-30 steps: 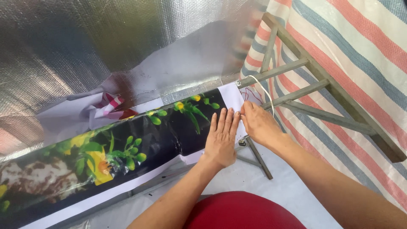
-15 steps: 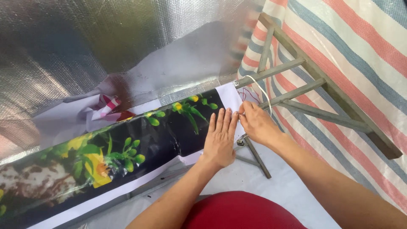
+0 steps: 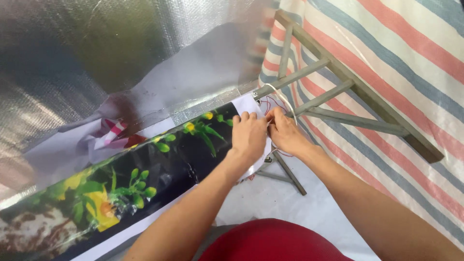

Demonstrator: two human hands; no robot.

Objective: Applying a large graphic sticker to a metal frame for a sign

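Note:
A long glossy dark printed sheet with green leaves and yellow flowers lies across a grey metal frame. My left hand presses flat on its white right end. My right hand sits right beside it, fingers curled and pinching at the sheet's edge, where thin red thread and a white cord loop show. What exactly the right fingers grip is hidden.
A shiny silver foil sheet rises behind the printed sheet. The grey metal frame extends to the right against a red, white and blue striped tarp. A frame leg stands on the pale floor. Red cloth covers my lap.
Both hands have shifted slightly right toward the sheet's end and drawn closer together. My left fingers have curled over the edge; the right hand's fingers have closed into a pinch.

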